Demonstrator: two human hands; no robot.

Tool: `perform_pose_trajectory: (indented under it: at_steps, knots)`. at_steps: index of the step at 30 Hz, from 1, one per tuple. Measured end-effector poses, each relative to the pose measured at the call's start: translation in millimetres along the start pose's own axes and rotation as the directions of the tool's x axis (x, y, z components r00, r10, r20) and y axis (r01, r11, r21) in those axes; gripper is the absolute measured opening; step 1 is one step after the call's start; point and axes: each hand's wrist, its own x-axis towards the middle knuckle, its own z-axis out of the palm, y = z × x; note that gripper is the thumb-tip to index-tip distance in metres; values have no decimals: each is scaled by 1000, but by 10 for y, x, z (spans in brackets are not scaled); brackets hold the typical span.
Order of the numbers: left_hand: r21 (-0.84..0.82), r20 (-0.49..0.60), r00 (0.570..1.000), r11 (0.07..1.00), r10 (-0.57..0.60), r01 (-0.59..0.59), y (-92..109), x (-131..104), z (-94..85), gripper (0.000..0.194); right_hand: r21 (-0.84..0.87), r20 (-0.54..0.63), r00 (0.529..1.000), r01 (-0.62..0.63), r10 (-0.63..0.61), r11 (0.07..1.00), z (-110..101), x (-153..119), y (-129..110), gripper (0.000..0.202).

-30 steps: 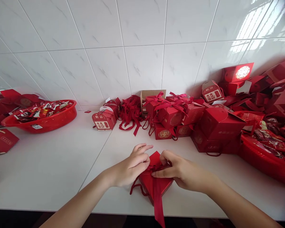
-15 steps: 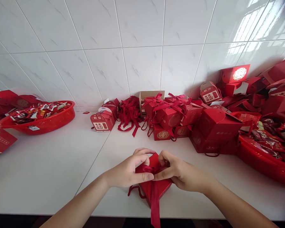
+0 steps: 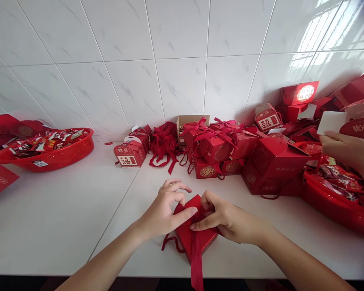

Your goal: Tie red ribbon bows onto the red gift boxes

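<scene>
I have the left hand (image 3: 161, 212) at lower centre, fingers spread and bent, thumb pointing right. The right hand (image 3: 233, 220), right of it, curls inward, thumb pointing left.

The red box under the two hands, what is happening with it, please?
A person's right hand pinches the dark red ribbon on the red box; one ribbon end hangs over the table edge. The left hand is open over the box, close to the ribbon. Boxes with bows stand behind. At far right, another person's hand holds a box with a white flap.
</scene>
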Motion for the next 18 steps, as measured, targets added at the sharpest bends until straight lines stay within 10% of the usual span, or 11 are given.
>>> perform_pose_trajectory:
  at_steps: [10, 18]
  knots:
    - [-309, 17, 1000, 951, -25, 29, 43, 17, 128, 42, 10, -157, 986, -52, 53, 999, -33, -24, -3, 14]
    - [-415, 78, 992, 902, -99, 122, 0, 24, 151, 45, -14, -261, 965, -41, 36, 999, 18, -21, 107, 35]
